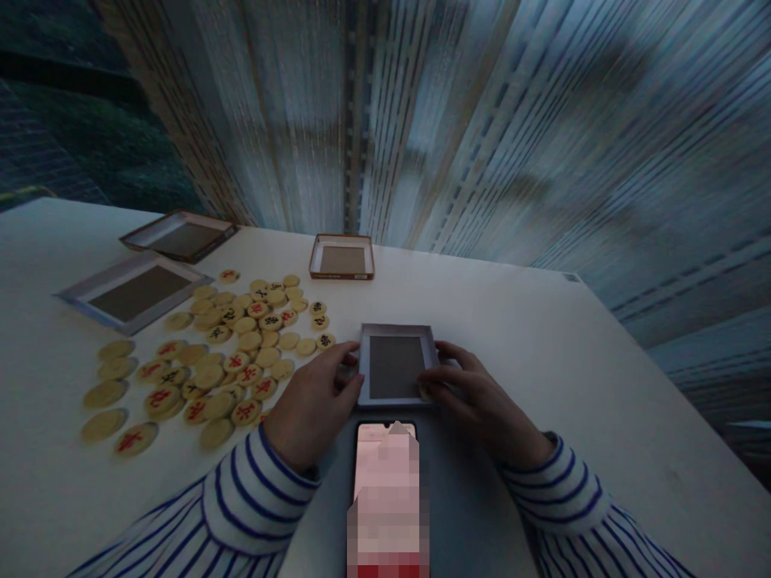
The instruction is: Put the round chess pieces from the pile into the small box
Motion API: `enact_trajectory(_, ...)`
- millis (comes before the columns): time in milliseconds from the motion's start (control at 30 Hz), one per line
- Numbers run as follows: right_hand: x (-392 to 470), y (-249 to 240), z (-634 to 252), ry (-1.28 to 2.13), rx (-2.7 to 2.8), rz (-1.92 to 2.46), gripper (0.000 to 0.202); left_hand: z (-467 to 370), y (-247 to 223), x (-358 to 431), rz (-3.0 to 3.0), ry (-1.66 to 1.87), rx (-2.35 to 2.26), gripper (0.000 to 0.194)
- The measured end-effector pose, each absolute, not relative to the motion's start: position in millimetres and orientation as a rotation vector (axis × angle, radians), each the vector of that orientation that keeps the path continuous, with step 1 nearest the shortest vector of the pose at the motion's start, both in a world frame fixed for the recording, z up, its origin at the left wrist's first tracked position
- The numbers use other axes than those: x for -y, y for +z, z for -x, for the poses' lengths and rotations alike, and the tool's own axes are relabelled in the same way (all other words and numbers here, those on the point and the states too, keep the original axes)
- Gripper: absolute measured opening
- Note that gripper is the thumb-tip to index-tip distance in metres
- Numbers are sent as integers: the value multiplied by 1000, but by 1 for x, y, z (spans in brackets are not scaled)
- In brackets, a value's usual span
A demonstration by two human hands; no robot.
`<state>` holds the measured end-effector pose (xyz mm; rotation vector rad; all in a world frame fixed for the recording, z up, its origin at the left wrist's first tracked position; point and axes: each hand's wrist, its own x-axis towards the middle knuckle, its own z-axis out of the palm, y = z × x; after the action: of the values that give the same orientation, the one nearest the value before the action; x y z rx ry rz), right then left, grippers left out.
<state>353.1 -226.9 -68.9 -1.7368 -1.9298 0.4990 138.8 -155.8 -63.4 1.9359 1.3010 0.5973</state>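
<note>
A small white box tray (397, 405) with a grey-brown bottom sits on the table in front of me. My left hand (316, 405) grips its left wall, fingers and thumb closed against the side. Over the near right corner is my right hand (475, 401), one finger along the right wall. Its fingertips are pinched on what looks like a pale xiangqi piece (425, 392), mostly hidden by the fingers. Many round wooden xiangqi pieces (234, 363) lie in a loose heap to the left, some showing red or black characters, others blank side up.
A lit phone (387, 498) lies just below the tray. Further back stand a small brown-rimmed box lid (342, 275), a larger brown-edged lid (181, 215) and a white tray (136, 325) on the white table (542, 345). A striped curtain (422, 120) hangs behind.
</note>
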Motion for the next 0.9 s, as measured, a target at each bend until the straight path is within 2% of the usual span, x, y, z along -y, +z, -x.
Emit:
enact_trajectory(300,227,-70,-355,527,1985,1763,27,-138,-65,156,-1939,602,-1292,40)
enact_trajectory(900,227,-68,-353,506,1999,1744,26,-138,-62,156,-1956,575,-1307,39)
